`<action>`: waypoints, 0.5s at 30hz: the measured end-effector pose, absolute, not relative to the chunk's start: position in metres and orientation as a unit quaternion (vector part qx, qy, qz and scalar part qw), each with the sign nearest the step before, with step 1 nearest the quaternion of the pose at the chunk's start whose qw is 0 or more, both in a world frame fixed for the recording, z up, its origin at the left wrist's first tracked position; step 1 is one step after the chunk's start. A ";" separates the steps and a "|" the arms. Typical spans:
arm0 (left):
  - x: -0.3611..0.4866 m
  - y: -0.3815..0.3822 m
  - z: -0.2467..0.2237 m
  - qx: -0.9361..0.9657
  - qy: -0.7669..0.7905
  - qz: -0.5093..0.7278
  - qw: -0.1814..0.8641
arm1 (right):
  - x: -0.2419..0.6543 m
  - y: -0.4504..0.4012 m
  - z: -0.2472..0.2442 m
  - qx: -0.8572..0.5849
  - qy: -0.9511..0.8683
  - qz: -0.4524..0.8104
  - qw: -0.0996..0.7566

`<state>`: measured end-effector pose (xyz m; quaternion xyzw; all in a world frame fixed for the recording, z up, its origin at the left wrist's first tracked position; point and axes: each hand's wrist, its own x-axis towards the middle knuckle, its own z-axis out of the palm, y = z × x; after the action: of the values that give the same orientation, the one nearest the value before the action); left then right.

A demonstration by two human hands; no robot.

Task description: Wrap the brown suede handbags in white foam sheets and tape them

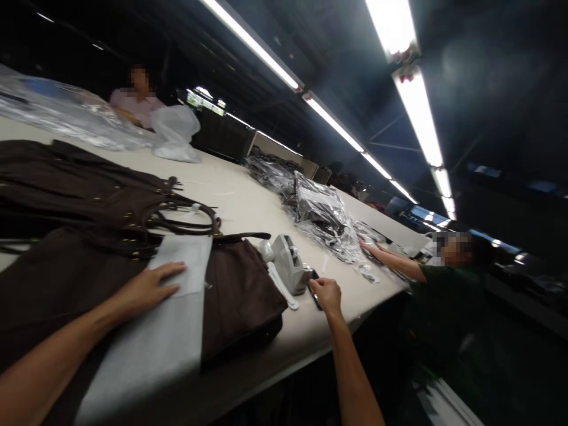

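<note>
A dark brown handbag (242, 284) lies on the table in front of me, with a white paper sheet (186, 260) draped across it. My left hand (153, 287) rests flat on the sheet, thumb and fingers apart. To the bag's right stands a grey tape dispenser (286, 263). Right at the dispenser's front end, my right hand (326, 293) has its fingertips pinched together; what they hold, if anything, is too small to make out. A dark flat object (316, 303) lies on the table just beside those fingers, partly covered by them.
More brown bags with looped handles (80, 183) lie at the left. Clear plastic bags (71, 112) spread along the far edge. Plastic-wrapped goods (319, 207) are piled further along the table (231, 189). A co-worker (457, 296) at the right reaches to that pile; another person (137, 103) is across the table.
</note>
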<state>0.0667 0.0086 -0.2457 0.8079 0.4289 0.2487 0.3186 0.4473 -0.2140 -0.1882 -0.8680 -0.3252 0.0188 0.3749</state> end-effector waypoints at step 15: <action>0.068 0.004 -0.247 0.769 0.419 0.273 0.398 | 0.430 -0.248 -0.187 -0.829 -0.279 0.112 0.471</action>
<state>0.0680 0.0044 -0.2472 0.7691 0.4189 0.2734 0.3979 0.4304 -0.2479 -0.1866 -0.8290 -0.2792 0.1123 0.4715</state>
